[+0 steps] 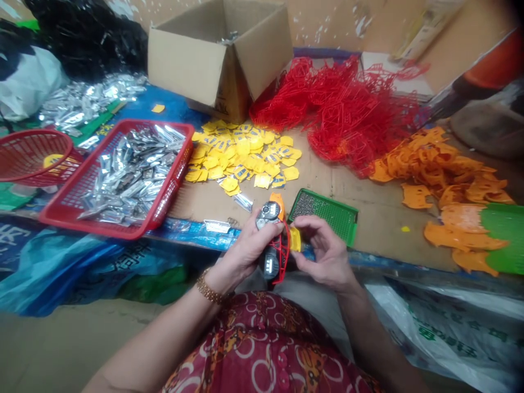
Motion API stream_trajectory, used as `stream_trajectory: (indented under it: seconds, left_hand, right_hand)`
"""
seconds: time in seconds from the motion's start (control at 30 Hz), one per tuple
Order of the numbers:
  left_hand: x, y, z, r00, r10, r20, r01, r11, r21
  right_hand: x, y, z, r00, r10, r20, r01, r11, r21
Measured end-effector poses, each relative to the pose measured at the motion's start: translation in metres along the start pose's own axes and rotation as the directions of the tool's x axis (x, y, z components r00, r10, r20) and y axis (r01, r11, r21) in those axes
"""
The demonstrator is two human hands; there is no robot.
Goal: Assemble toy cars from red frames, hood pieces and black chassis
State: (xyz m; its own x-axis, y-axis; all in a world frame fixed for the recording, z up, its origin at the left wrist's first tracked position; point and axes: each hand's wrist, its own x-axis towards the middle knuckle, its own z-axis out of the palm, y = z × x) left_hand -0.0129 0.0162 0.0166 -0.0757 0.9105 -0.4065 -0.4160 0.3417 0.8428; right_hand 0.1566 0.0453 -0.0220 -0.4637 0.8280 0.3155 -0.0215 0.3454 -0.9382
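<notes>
My left hand [250, 243] is closed around a toy car [270, 259] with black and grey wheels, an orange panel and a red frame, held on its side over the bench's front edge. In the fingers of my right hand [325, 254] is a yellow plastic panel [295, 239], which sits against the car's red frame; whether it is fastened there I cannot tell. Just beyond my hands lies a green tray [338, 215] with small metal screws [308, 204] at its left end. A heap of similar yellow panels [245, 147] lies farther off.
At left stands a red basket [186, 142] of silvery parts, beside a round red basket [30, 144]. An open cardboard box [188, 65] is behind. Red frames [339, 109] and orange panels [442, 169] are heaped to the right, near a green basket [503, 234].
</notes>
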Motion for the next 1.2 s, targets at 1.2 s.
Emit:
stream_trajectory:
  seconds: [1.2]
  left_hand:
    - [0.0016,-0.0074,-0.0016,0.991,0.132,0.014,-0.133,0.982,0.135]
  right_hand:
    - [0.0018,-0.0037,-0.0046,0.992,-0.129,0.018,0.129,0.965,-0.230]
